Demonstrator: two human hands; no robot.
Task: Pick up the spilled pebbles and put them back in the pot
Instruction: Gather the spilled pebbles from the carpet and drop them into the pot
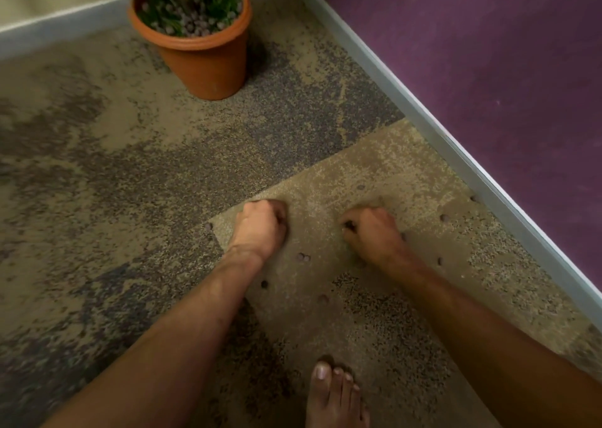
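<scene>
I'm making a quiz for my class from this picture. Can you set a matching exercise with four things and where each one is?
Things:
1. pot
2. left hand
3. bare foot
4. purple wall

Places:
A. bottom edge, between the arms
B. far corner of the carpet
C. along the right side
D. on the carpet, curled over pebbles

Pairs: 1-B, 2-D, 3-A, 4-C
</scene>
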